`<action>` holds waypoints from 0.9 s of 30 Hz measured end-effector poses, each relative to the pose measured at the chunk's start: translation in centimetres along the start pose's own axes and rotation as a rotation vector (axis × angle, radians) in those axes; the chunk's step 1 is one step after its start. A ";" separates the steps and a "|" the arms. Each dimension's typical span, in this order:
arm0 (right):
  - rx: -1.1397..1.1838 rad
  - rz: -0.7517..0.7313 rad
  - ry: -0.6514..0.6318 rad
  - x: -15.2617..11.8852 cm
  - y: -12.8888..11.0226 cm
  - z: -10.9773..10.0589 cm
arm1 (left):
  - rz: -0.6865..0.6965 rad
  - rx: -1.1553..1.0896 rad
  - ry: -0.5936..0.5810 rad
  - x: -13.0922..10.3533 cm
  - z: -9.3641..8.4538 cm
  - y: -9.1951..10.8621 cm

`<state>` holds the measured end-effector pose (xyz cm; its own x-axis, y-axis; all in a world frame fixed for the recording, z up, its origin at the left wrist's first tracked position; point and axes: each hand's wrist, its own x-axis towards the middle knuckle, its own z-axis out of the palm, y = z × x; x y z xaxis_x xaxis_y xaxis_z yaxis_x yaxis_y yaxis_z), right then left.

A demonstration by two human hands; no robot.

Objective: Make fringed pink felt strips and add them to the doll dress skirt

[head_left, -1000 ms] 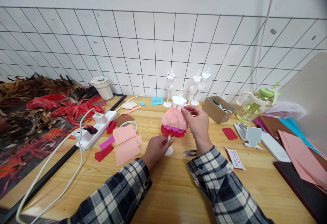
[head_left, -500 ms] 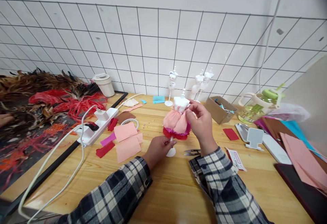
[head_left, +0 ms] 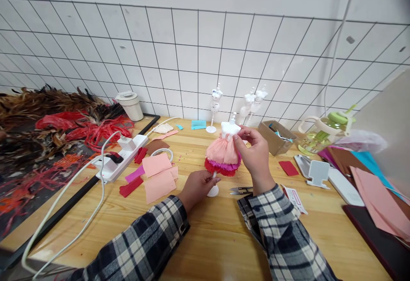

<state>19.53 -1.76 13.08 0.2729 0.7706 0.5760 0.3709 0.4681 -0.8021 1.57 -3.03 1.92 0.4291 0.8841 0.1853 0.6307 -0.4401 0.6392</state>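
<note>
A small white mannequin [head_left: 229, 130] on a stand leans slightly to the right in front of me. It wears a layered skirt: a gathered peach-pink layer [head_left: 221, 150] on top, then a magenta frill [head_left: 222, 166] and a red frill [head_left: 224, 172] at the hem. Below the hem, my left hand [head_left: 199, 187] is closed round the stand's thin pole, just above its round white base [head_left: 212, 191]. My right hand [head_left: 254, 150] pinches the peach-pink layer at its right upper edge, by the waist; the fingertips are partly hidden. Small thread snips [head_left: 241, 190] lie beside my right wrist.
Cut peach-pink sheets [head_left: 159, 185], red pieces [head_left: 130, 186] and a tape roll [head_left: 167, 152] lie to the left, near a power strip [head_left: 123, 161] with cables. Other mannequins [head_left: 216, 101] stand behind. A cardboard box [head_left: 275, 139], phone stand [head_left: 318, 173] and jug [head_left: 320, 133] are right.
The mannequin's top has tipped a little to the right, and my right hand has shifted slightly right with it. The peach-pink layer hangs more evenly. A person's hand at the far left has mostly left view.
</note>
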 end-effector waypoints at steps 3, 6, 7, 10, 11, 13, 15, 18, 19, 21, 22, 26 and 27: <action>0.047 0.018 0.022 0.0 0.2 0.2 | 0.017 0.023 -0.005 0.0 -0.1 0.0; 0.161 0.044 0.039 -0.1 0.5 0.4 | 0.035 0.011 -0.020 0.0 -0.2 0.1; 0.196 0.054 0.029 -0.1 0.6 0.4 | 0.041 0.004 -0.023 -0.1 -0.2 0.1; 0.249 0.108 -0.076 -0.2 0.7 0.5 | 0.051 -0.007 -0.028 -0.1 -0.3 0.2; 0.266 0.130 -0.114 -0.2 0.7 0.5 | 0.052 -0.012 -0.030 -0.1 -0.3 0.2; 0.319 0.164 -0.161 -0.3 0.8 0.5 | 0.053 -0.023 -0.038 -0.2 -0.3 0.2; 0.381 0.177 -0.163 -0.2 1.1 0.5 | 0.056 -0.018 -0.047 -0.2 -0.4 0.3; 0.394 0.171 -0.117 -0.2 1.4 0.6 | 0.077 0.016 -0.068 -0.3 -0.3 0.4; 0.373 0.159 -0.095 -0.2 1.5 0.6 | 0.086 0.025 -0.073 -0.4 -0.2 0.5; 0.306 0.123 -0.066 -0.2 1.4 0.6 | 0.089 0.036 -0.070 -0.4 -0.2 0.6; 0.267 0.094 -0.053 -0.2 1.3 0.6 | 0.080 0.037 -0.062 -0.5 -0.1 0.7; 0.034 -0.092 0.107 -0.4 0.7 0.2 | 0.051 -0.004 -0.057 -0.5 -0.1 0.9; -0.042 -0.148 0.148 -0.5 0.6 0.0 | 0.051 -0.015 -0.058 -0.5 -0.1 0.9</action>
<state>19.60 -1.80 12.32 0.3385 0.6216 0.7064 0.4526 0.5507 -0.7014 1.87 -3.84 2.52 0.4969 0.8500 0.1747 0.5976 -0.4812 0.6414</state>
